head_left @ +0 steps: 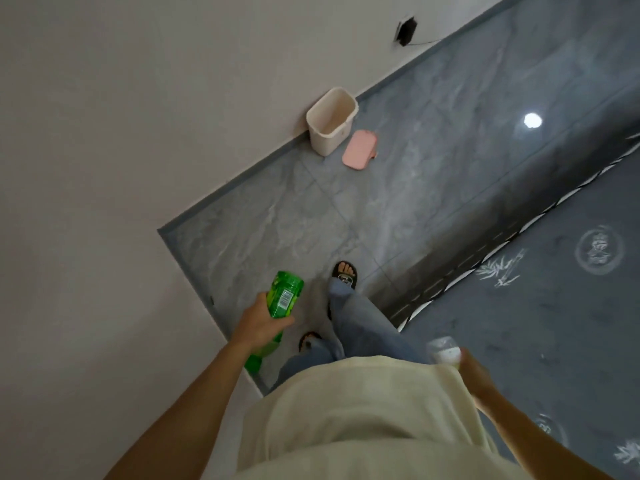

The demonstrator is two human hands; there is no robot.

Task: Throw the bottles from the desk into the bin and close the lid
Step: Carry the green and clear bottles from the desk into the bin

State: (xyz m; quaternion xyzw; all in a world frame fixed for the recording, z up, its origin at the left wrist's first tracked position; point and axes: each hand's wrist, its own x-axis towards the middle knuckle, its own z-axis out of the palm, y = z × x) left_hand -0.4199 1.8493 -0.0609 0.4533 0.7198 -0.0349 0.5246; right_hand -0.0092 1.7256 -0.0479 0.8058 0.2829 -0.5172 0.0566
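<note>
My left hand [258, 323] grips a green plastic bottle [283, 295] around its middle, its base pointing forward and its neck back toward me. My right hand [474, 370] holds a small clear bottle [444, 349] with a white part, low at my right side. Ahead, a cream bin [331, 120] stands open against the wall. Its pink lid [359, 148] lies flat on the floor just to the right of the bin, touching or nearly touching it.
A white wall [121, 133] runs along the left with a corner jutting out near my left hand. Grey tiled floor [398, 202] leads to the bin. A dark patterned rug [554, 306] covers the floor on the right. My sandalled feet [344, 273] are on the tiles.
</note>
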